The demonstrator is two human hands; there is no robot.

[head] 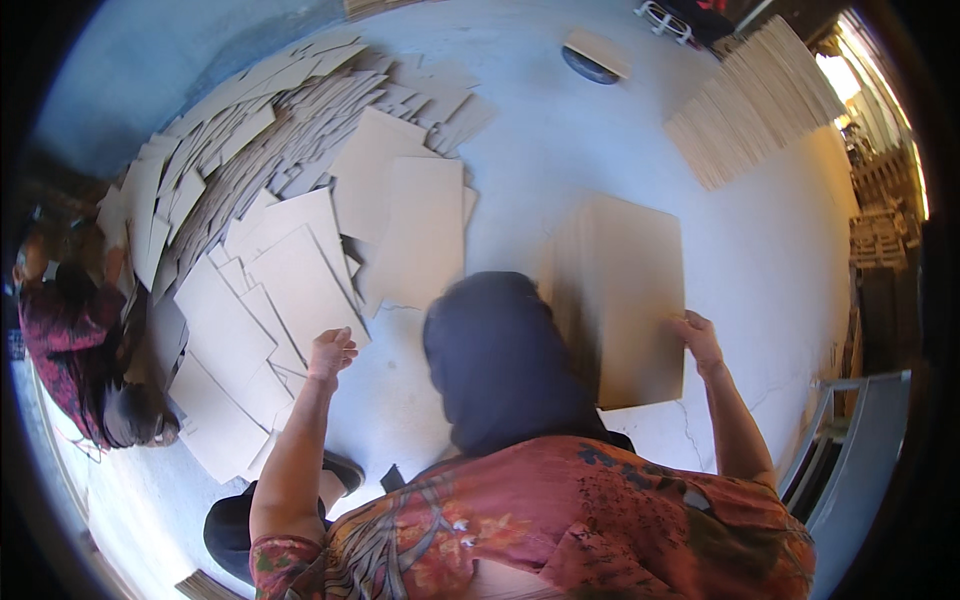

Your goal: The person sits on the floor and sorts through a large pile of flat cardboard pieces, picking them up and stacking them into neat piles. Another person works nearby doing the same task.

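My left hand (334,351) is raised at the lower edge of the loose flat boards (300,274), its fingers curled; whether it touches a board cannot be told. On the right, my right hand (696,334) has its fingers at the right edge of a rectangular board (641,300), which looks like cardboard or thin wood. That board forms the near face of an upright stack, blurred along its left side. Between my arms, my knee in dark cloth (502,360) partly hides the floor and the stack's lower left.
A large heap of overlapping boards (262,142) spreads over the left. Another person (67,330) crouches beside it at the far left. A long row of boards (757,101) stands upper right, a round dark object (589,66) carries a board, and a metal frame (862,442) stands lower right.
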